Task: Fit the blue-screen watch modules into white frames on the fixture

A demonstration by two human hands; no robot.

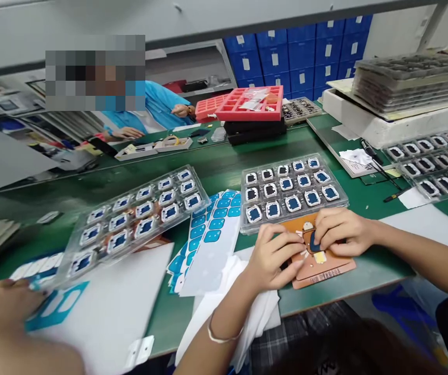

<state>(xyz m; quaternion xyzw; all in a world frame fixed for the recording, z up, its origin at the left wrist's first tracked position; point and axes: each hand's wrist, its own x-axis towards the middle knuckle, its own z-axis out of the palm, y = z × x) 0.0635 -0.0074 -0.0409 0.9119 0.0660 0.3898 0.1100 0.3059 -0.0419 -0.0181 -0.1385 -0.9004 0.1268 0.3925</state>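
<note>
Pinching blue piece (312, 241), green bench (173, 323), bins (301, 63) beyond

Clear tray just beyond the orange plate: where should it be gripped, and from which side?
Probably by both short end rims, coming from left and right: the tray looks level, its pockets hold separate pieces, and the orange plate and hands crowd its near edge.

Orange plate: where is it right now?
Head view, right of centre, near the table edge: the orange plate lies under the left hand and right hand, just short of the middle clear tray.
</note>
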